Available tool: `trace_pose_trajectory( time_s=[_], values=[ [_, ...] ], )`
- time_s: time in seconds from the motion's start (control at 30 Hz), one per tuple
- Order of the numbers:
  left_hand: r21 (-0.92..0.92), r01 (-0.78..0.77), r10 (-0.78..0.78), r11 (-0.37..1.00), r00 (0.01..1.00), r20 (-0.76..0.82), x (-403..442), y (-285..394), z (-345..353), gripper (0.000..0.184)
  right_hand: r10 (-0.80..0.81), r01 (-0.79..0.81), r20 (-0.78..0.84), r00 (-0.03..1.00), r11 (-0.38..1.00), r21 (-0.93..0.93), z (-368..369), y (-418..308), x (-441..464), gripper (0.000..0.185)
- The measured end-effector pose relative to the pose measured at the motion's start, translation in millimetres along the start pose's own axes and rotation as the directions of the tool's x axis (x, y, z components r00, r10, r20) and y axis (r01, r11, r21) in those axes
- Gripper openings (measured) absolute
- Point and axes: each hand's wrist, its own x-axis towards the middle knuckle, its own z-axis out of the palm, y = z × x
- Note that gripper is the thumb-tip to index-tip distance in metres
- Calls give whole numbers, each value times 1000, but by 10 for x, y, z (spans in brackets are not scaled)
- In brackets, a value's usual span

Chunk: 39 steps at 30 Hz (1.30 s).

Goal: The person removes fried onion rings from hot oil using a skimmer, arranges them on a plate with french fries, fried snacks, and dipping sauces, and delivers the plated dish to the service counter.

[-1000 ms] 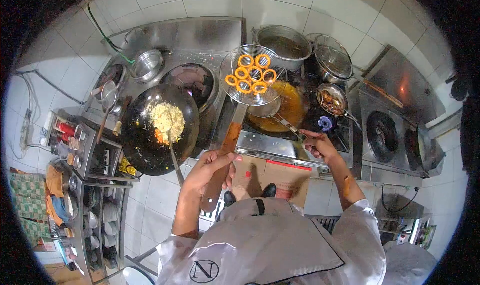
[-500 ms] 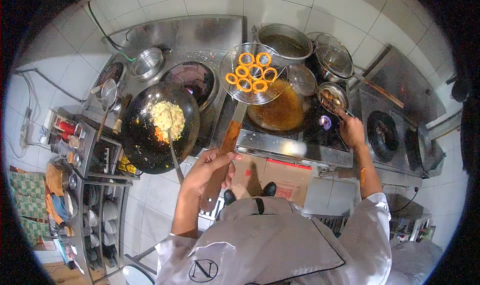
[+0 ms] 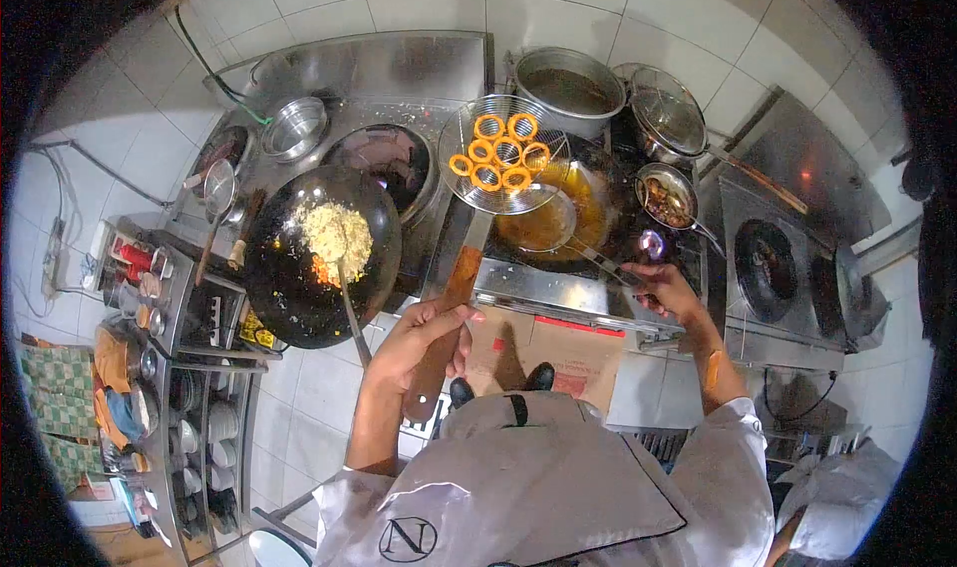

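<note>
My left hand (image 3: 427, 343) is closed round the wooden handle of a wide wire skimmer (image 3: 465, 193). Several orange fried rings (image 3: 507, 151) lie on its mesh, above the cooktop. To the right, the fingers of my right hand (image 3: 666, 290) are closed on the thin handle of a smaller round strainer (image 3: 541, 216). That strainer's head is over a wok of brown oil (image 3: 590, 193), which the skimmer partly covers. A small pan with browned food (image 3: 666, 196) rests just above my right hand, near a burner flame (image 3: 652, 242).
A black wok (image 3: 279, 313) on the left holds yellow crumbly food and a ladle (image 3: 351, 313). Behind stand a metal pot (image 3: 568, 84) and a strainer-topped pot (image 3: 670, 119). A shelf of dishes (image 3: 204, 368) stands left; another person's sleeve (image 3: 842, 502) shows lower right.
My right hand has moved down and left, away from the small pan, bringing the small strainer over the oil. The skimmer has dropped slightly. The other person's sleeve has shifted at lower right.
</note>
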Motion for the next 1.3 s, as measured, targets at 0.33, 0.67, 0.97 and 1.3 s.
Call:
trace_pose_trajectory(
  time_s=[0.33, 0.67, 0.97, 1.3],
  values=[
    [34, 9, -8, 999, 1000, -6, 52, 26, 27, 33, 11, -34, 67, 998, 933, 359, 166, -30, -216, 58],
    [84, -7, 7, 996, 1000, -4, 48, 68, 102, 36, -556, 278, -315, 769, 735, -618, -526, -144, -246, 52],
    [78, 11, -7, 997, 999, -48, 44, 3, 74, 37, -364, 253, -162, 917, 846, -470, -574, 73, -183, 55],
    [76, 15, -9, 997, 997, -71, -33, 6, 97, 36, -90, 89, 3, 996, 986, 141, -257, 250, -350, 53]
  ],
)
